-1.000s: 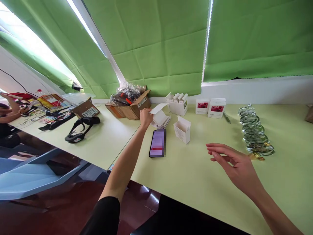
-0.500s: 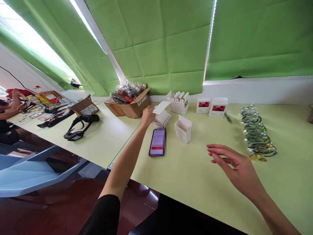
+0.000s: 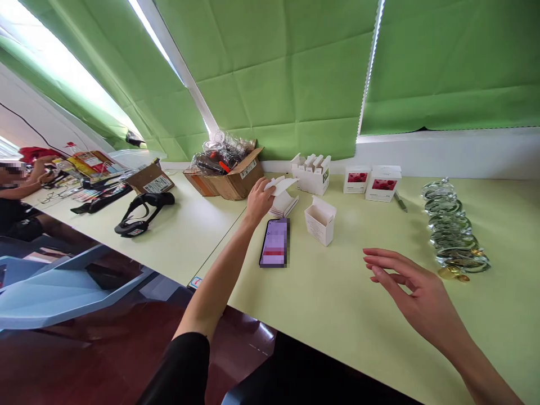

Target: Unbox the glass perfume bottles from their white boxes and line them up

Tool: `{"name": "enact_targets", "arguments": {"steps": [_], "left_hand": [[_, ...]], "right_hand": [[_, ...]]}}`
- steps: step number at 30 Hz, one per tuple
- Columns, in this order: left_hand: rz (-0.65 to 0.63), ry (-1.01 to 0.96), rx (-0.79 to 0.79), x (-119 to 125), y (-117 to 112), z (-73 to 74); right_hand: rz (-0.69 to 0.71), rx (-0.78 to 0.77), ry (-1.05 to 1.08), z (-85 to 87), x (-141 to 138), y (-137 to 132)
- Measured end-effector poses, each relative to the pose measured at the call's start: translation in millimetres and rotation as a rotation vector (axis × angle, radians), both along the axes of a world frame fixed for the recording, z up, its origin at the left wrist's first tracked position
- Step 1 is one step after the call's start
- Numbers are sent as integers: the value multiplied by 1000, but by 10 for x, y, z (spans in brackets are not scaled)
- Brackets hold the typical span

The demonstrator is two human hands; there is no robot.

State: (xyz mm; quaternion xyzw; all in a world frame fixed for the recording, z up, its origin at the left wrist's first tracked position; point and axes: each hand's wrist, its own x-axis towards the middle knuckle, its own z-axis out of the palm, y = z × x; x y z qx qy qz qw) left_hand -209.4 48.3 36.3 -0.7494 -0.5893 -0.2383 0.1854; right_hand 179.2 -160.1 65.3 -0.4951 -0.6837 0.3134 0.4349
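Observation:
My left hand (image 3: 258, 198) reaches far across the pale green table (image 3: 337, 304) and pinches a flat white box blank (image 3: 282, 184), lifted off a small stack of flat white blanks (image 3: 284, 204). Just right of the stack stands an open white carton (image 3: 320, 219) with its lid flap up. A phone (image 3: 275, 243) lies face up below the stack. My right hand (image 3: 411, 287) hovers open over the table at the right, fingers stretched out and holding nothing.
Several folded white boxes (image 3: 311, 174) and two red-printed boxes (image 3: 373, 181) stand along the back edge. A coil of shiny foil packets (image 3: 453, 236) lies right. A cardboard box (image 3: 230, 175) of packaged items and a black headset (image 3: 141, 211) sit left. Another person (image 3: 14, 185) sits far left.
My left hand has pulled the top white blank up and off the stack, tilting it. My right hand has hardly moved; the camera has shifted slightly.

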Motion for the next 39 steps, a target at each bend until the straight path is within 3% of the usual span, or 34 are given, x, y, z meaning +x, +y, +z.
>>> {"name": "enact_targets", "arguments": {"steps": [6,11,14,18,22,24,27,30,32,39], "left_hand": [[130,-142,-35,-5,47,-127],[171,-202,-158,47,-50,-115],[163,-247,-117,158,-187,-30],[146,-364,69,396,-480,186],[9,-474,140,721,-858,355],[-103,-567,0,890,-1027,325],[-239,-675,-366,1088,-1175,125],[-319,-763,-627,1188,-1151,-108],[-336,-829,-683,1198,-1061,-187],[-537,-928,-809,1116,-739,-31]], "right_hand": [[16,11,-26,-23,9,8],[20,27,-50,15,3,-19],[16,38,-62,42,-6,-33],[19,86,-71,56,-10,-31],[24,110,-91,50,15,-37],[29,103,-109,48,35,-45],[17,88,-116,56,61,-55],[0,88,-113,72,80,-62],[-4,81,-117,79,89,-70],[-8,69,-112,63,84,-93]]}}
